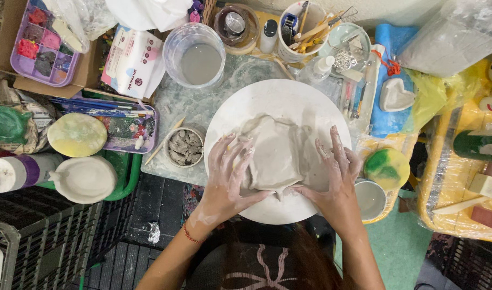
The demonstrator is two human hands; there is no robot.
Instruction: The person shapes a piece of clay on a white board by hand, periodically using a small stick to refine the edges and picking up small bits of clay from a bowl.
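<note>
Left hand (228, 174) flat and open on grey clay slab (275, 156) at nine o'clock, right hand (337, 174) open at three o'clock, gripping nothing, slab on round white board (278, 96), cup of clay scraps (185, 146) at nine o'clock beside it

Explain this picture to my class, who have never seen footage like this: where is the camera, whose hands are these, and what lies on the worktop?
The single picture comes from a camera worn on a person's head, looking straight down at that person's own two bare hands. There is no machine here.

Both hands are smeared with wet clay. The left hand and the right hand press on either side of a flat grey clay slab, which lies on a round white board. The fingers lie spread on the slab rather than closing a grip around it.

Around the board: a clear tub of cloudy water, a small bowl of clay scraps, a cup of wooden tools and brushes, a purple paint tray, and a green and yellow sponge. A heart-shaped clay piece rests on a blue cloth.
</note>
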